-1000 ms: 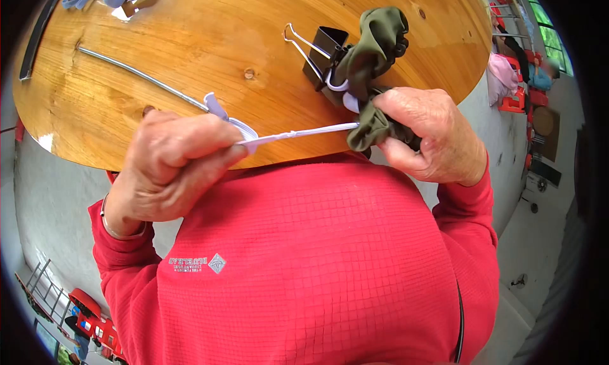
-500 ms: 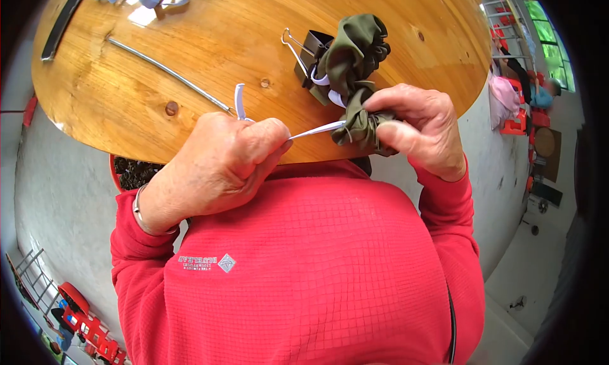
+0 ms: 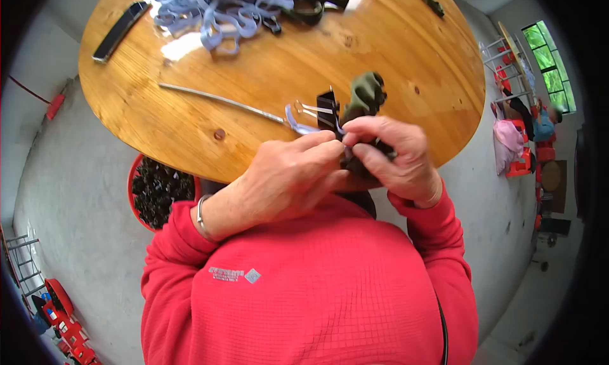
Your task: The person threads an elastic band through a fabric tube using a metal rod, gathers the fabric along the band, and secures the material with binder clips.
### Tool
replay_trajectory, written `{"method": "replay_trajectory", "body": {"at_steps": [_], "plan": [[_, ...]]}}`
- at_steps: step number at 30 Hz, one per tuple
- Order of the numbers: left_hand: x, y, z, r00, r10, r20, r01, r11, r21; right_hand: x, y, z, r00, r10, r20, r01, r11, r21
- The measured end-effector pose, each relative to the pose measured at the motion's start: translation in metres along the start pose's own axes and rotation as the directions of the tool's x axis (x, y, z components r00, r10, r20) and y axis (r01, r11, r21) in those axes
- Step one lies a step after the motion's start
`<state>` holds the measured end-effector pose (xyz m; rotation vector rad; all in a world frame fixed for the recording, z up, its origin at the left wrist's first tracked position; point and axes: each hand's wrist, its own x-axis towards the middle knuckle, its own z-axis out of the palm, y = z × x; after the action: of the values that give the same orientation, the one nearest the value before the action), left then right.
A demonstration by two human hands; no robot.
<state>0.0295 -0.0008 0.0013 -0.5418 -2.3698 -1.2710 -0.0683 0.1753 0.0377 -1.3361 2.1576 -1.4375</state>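
Near the table's front edge, my left hand is closed in a pinch on a pale elastic band, whose loose end curls up behind the knuckles. Right beside it, my right hand pinches the gathered dark green fabric tube, and the fingertips of both hands nearly meet. Part of the fabric rises behind my right hand; the rest is hidden under the fingers. A black binder clip with wire handles stands against the fabric. One end of a thin metal rod lies close to the elastic.
A heap of pale blue elastic bands lies at the far side of the wooden table, with dark green fabric beside it. A black flat bar rests at the left edge. On the floor stands a red basin of dark scraps.
My left hand has come across to the fingers of my right hand, and the taut elastic between them no longer shows. The view has shifted, bringing more of the table and the red basin into sight.
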Motion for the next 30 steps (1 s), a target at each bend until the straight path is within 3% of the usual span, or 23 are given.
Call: {"method": "replay_trajectory", "body": {"at_steps": [3, 5, 6, 8, 9, 11, 16, 23, 27, 30], "plan": [[-0.013, -0.004, -0.029, 0.961, -0.156, -0.23, 0.159, 0.987, -0.002, 0.0, 0.014, -0.004, 0.992, -0.121, 0.03, 0.124, 0.916, -0.381], [-0.026, -0.021, -0.047, 0.92, -0.114, -0.375, 0.163, 0.981, 0.101, 0.005, 0.002, -0.006, 0.994, -0.092, 0.052, 0.105, 0.882, -0.459], [-0.031, -0.026, -0.052, 0.893, -0.213, -0.397, 0.22, 0.975, -0.027, 0.007, -0.002, -0.007, 0.996, -0.071, 0.059, 0.09, 0.864, -0.496], [-0.043, -0.028, -0.056, 0.823, -0.407, -0.396, 0.309, 0.906, -0.289, 0.019, -0.008, 0.0, 0.976, -0.208, 0.057, 0.21, 0.856, -0.471], [-0.044, -0.027, -0.052, 0.8, -0.457, -0.39, 0.269, 0.852, -0.449, 0.027, -0.01, 0.006, 0.96, -0.275, 0.055, 0.268, 0.846, -0.461], [-0.046, -0.031, -0.05, 0.824, -0.473, -0.312, 0.324, 0.845, -0.425, 0.044, -0.01, 0.022, 0.937, -0.329, 0.119, 0.348, 0.839, -0.418], [-0.044, -0.033, -0.049, 0.781, -0.505, -0.368, 0.287, 0.812, -0.508, 0.082, -0.004, 0.053, 0.888, -0.345, 0.304, 0.453, 0.764, -0.459], [-0.045, -0.034, -0.053, 0.803, -0.508, -0.312, 0.316, 0.806, -0.5, 0.106, 0.018, 0.069, 0.902, -0.238, 0.361, 0.43, 0.582, -0.69], [-0.044, -0.034, -0.053, 0.813, -0.492, -0.312, 0.309, 0.818, -0.484, 0.096, 0.022, 0.072, 0.856, -0.316, 0.41, 0.514, 0.436, -0.738], [-0.043, -0.033, -0.053, 0.797, -0.511, -0.321, 0.317, 0.807, -0.498, 0.081, 0.011, 0.076, 0.825, -0.388, 0.412, 0.56, 0.453, -0.694]]}}
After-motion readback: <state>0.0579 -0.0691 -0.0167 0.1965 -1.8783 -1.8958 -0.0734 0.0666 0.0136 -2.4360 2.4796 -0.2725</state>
